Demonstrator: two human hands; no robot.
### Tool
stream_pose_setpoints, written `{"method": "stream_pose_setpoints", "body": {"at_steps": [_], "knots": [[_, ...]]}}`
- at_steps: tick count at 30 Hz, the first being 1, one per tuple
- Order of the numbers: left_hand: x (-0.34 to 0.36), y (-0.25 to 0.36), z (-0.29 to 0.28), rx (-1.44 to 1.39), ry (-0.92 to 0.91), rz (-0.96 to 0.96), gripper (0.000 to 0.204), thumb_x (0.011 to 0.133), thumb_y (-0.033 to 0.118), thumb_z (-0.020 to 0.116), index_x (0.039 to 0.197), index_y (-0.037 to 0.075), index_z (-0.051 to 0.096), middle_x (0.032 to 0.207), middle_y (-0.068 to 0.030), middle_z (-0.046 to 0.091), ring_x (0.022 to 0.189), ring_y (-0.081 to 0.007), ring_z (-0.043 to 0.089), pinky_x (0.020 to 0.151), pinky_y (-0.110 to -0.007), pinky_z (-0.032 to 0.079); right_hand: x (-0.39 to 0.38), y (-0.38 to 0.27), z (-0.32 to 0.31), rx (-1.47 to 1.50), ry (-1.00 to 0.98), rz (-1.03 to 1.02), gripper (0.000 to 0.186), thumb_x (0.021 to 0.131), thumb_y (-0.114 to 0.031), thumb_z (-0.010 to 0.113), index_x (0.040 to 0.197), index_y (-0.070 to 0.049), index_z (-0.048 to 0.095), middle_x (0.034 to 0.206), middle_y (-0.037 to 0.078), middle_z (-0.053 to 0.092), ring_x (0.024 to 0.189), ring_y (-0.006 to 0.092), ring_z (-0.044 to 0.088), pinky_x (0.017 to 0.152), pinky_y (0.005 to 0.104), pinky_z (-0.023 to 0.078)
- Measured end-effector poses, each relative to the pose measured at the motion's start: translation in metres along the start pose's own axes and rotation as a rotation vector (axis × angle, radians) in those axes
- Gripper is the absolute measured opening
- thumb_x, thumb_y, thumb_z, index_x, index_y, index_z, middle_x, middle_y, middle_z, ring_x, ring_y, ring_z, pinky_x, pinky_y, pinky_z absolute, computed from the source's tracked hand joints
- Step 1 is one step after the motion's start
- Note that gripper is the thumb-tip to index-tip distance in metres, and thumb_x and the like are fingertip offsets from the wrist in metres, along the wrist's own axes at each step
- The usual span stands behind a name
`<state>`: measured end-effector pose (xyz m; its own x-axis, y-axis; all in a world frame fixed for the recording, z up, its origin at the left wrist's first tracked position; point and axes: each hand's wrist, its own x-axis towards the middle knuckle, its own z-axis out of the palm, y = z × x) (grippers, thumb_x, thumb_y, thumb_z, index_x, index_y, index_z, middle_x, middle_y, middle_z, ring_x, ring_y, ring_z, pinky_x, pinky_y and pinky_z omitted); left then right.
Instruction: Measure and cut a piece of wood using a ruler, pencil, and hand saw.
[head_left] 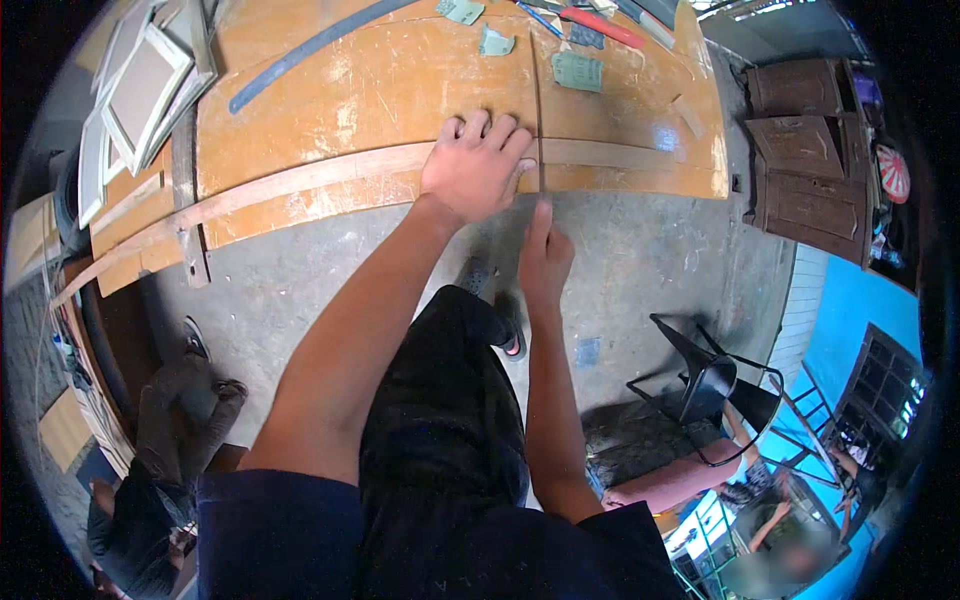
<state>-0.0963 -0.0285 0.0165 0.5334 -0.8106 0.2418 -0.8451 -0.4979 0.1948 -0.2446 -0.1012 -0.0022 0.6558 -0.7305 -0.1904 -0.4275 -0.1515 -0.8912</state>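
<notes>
A long pale wooden strip (300, 178) lies along the near edge of the worn wooden table (290, 125) and runs out past the table on the left. My left hand (475, 167) presses on it from above, fingers bent over its far side. Just right of those fingers, a thin saw blade (538, 110), seen edge-on, crosses the strip and points away from me. My right hand (546, 255) is closed at the blade's near end, in front of the table edge. The saw's handle is mostly hidden in that hand.
Sandpaper pieces (577, 72), a red tool (602, 27) and a dark curved strip (310, 48) lie on the table. Frames (145, 90) lean at far left. A black chair (715, 385) stands right; brown cabinets (810, 165) stand beyond. Other people sit at lower left and lower right.
</notes>
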Motion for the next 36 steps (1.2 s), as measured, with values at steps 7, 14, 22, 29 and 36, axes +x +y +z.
{"method": "stream_pose_setpoints", "body": {"at_steps": [7,14,22,29,36], "knots": [[-0.005,-0.003,-0.002,-0.011,0.005,-0.014,0.031,0.095,0.035,0.056,0.112,0.010,0.059,0.119,-0.0083,0.057,0.110,-0.0292,0.051,0.089,-0.045,0.040,-0.086,0.043,-0.028,-0.013,0.003,0.170,0.051,0.105,-0.032,0.051,0.072,0.006,0.057,0.055,0.014,0.043,0.058,0.0149,0.042,0.052,0.0407,0.035],[-0.001,-0.002,-0.001,0.004,-0.023,-0.010,0.032,0.095,0.036,0.055,0.113,0.010,0.059,0.119,-0.0086,0.057,0.111,-0.0296,0.051,0.088,-0.044,0.039,0.014,-0.009,0.002,-0.062,-0.024,0.004,0.052,0.105,-0.032,0.050,0.075,0.009,0.058,0.060,0.026,0.050,0.052,0.0277,0.044,0.054,0.0470,0.037],[-0.004,-0.002,-0.003,0.016,-0.023,-0.020,0.030,0.094,0.036,0.057,0.112,0.012,0.059,0.111,-0.0050,0.057,0.106,-0.0276,0.051,0.087,-0.044,0.039,-0.074,0.029,-0.025,-0.108,-0.012,0.180,0.053,0.106,-0.032,0.048,0.075,0.010,0.059,0.057,0.022,0.048,0.053,0.0213,0.044,0.053,0.0454,0.038],[0.000,-0.005,0.004,-0.003,0.050,0.002,0.032,0.094,0.036,0.056,0.115,0.013,0.059,0.115,-0.0062,0.056,0.108,-0.0274,0.050,0.087,-0.045,0.039,-0.002,0.004,-0.001,-0.147,-0.028,-0.008,0.054,0.106,-0.033,0.045,0.076,0.009,0.060,0.065,0.029,0.056,0.054,0.0360,0.051,0.056,0.0473,0.040],[-0.005,-0.003,-0.007,-0.038,-0.026,-0.037,0.032,0.095,0.035,0.055,0.115,0.011,0.060,0.115,-0.0116,0.055,0.111,-0.0298,0.050,0.088,-0.044,0.039,-0.091,0.033,-0.037,-0.068,-0.060,0.231,0.049,0.105,-0.031,0.051,0.080,0.009,0.062,0.058,0.020,0.049,0.058,0.0151,0.048,0.053,0.0416,0.038]]}}
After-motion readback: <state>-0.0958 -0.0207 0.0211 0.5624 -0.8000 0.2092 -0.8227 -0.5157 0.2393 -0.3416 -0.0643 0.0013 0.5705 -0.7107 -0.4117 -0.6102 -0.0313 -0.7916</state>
